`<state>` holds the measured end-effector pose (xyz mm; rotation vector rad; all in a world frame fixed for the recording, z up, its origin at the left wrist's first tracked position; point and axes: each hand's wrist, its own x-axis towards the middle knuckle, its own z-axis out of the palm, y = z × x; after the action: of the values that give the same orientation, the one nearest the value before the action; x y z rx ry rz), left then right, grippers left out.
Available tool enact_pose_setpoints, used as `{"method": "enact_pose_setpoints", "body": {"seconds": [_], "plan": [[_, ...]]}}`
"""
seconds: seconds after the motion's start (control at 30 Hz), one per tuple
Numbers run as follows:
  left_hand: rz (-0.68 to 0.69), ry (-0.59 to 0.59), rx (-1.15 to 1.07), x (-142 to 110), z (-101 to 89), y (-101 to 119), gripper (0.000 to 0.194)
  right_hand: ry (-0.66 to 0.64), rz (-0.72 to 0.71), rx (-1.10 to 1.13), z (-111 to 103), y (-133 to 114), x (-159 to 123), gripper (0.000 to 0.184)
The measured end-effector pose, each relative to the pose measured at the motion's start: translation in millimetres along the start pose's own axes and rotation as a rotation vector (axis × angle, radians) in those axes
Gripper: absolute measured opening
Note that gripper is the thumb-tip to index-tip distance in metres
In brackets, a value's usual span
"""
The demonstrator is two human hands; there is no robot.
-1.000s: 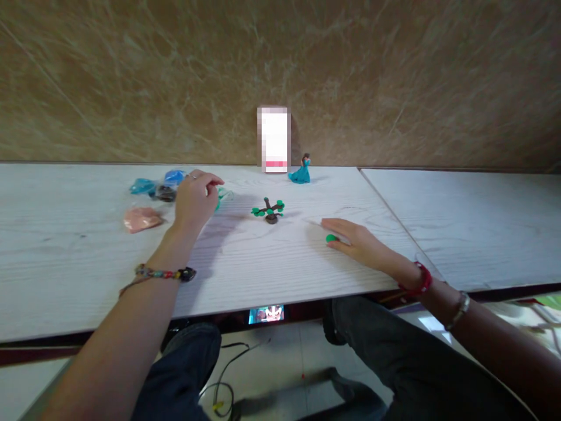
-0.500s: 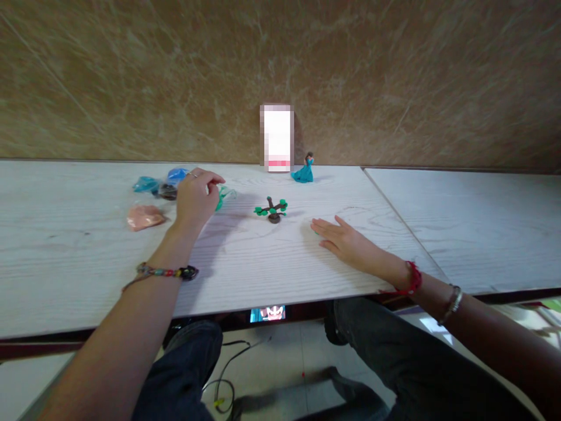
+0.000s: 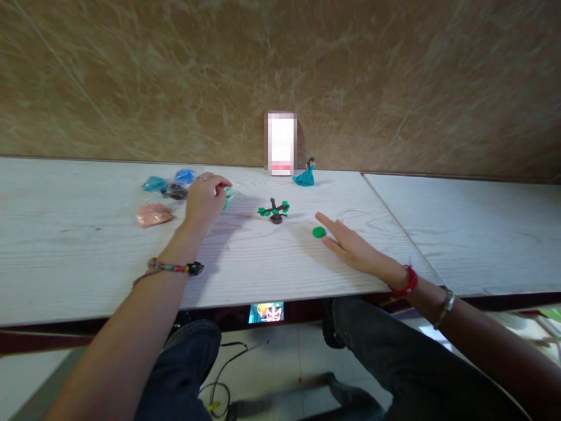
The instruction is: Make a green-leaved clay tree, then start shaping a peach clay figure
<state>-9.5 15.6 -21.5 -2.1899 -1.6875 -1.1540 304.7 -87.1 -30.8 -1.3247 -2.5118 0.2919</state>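
- Green and seemingly doughy, a small flat disc (image 3: 318, 232) lies in the head view on the pale counter (image 3: 254, 263), just beside the thumb of the right hand (image 3: 350, 245); whether the two touch is hard to tell.
- The right hand's fingers are spread and nearly straight, clasping nothing.
- Judging by its look, the disc is light, soft and easily dented; pressure on its middle would likely leave prints, and it may cling a little. Its rim seems the best hold, with a gentle pinch.
- The left hand (image 3: 205, 200) curls its fingers at a green packet (image 3: 227, 197), hiding part of it, so whether they grip it cannot be told. The wrap looks thin and slippery, probably best pinched at its loose end.
- Between the hands stands a brown tree model (image 3: 274, 209) with green leaf-like discs. Its thin branches look apt to bend or break; the thicker base seems safer to grasp.
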Motion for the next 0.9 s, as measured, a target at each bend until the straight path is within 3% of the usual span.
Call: {"method": "enact_pose_setpoints", "body": {"seconds": [0.17,0.4,0.57,0.63,0.77,0.9], "plan": [[-0.001,-0.020,0.003,0.5,-1.5,1.9,0.023,-0.105,-0.130,-0.154,1.6,-0.6,-2.3,0.049],[-0.022,-0.034,0.001,1.2,-1.9,2.3,0.023,-0.004,-0.022,-0.043,-2.4,1.9,-1.6,0.053],[-0.023,-0.041,0.008,1.5,-2.2,2.7,0.023,-0.109,-0.121,-0.232,-2.4,4.9,0.7,0.048],[-0.017,-0.043,0.014,1.6,-1.9,1.8,0.023,-0.097,-0.107,-0.256,-2.9,3.9,1.3,0.047],[0.012,-0.029,0.008,1.5,-1.4,0.0,0.023,-0.059,-0.095,-0.215,-3.4,-0.6,0.2,0.048],[0.020,-0.020,0.018,1.1,-1.7,0.5,0.024,-0.126,-0.124,-0.127,-2.2,-1.3,-2.5,0.049]]}}
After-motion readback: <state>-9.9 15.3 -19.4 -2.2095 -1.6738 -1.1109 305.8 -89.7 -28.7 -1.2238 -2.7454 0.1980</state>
